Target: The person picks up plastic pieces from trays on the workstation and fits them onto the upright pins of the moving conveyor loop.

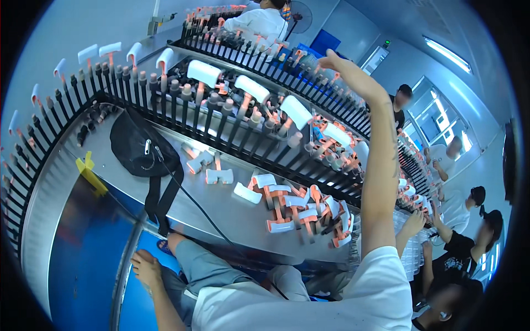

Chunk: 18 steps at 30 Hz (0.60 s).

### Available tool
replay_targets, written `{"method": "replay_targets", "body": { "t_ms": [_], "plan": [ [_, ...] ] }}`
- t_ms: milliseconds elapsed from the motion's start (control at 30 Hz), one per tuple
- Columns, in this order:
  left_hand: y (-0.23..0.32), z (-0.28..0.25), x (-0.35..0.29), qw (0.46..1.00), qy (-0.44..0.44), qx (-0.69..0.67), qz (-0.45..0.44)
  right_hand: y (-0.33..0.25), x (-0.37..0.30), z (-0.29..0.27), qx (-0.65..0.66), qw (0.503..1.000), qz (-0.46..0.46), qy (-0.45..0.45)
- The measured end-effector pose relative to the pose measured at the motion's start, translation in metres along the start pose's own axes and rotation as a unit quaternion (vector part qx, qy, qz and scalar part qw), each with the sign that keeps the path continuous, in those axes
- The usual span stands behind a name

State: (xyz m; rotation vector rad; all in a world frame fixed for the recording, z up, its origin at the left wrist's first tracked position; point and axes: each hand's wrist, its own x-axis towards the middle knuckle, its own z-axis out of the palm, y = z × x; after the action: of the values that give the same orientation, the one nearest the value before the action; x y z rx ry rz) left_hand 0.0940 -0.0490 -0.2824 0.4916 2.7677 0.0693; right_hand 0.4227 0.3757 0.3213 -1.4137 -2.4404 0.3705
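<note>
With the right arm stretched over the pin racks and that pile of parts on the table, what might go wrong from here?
1. The right hand reaches high over the rack pins; the forearm may brush capped pins and knock white parts off.
2. The loose pile lies near the table edge, so a bump might send pieces onto the floor.
3. The black bag has straps hanging off the table, which may snag a knee. The left hand rests low and empty.
</note>
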Motion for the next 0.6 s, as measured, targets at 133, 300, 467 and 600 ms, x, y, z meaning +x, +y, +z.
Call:
{"method": "replay_targets", "body": {
  "t_ms": [133,300,467,600],
  "plan": [
    [0.011,-0.009,-0.001,1.000,0.005,-0.022,-0.004,0.059,-0.018,0.054,-0.300,0.954,0.010,0.005],
    [-0.007,-0.003,-0.002,0.999,-0.006,-0.050,-0.018,0.055,-0.021,0.049,-0.310,0.944,-0.098,0.051],
    [-0.027,-0.008,-0.007,0.997,0.007,-0.064,-0.044,0.045,-0.037,0.004,0.039,0.988,-0.082,0.125],
    [-0.007,-0.019,-0.008,0.998,0.001,-0.066,-0.017,0.082,-0.034,0.075,0.348,0.930,0.113,-0.018]
  ]
}}
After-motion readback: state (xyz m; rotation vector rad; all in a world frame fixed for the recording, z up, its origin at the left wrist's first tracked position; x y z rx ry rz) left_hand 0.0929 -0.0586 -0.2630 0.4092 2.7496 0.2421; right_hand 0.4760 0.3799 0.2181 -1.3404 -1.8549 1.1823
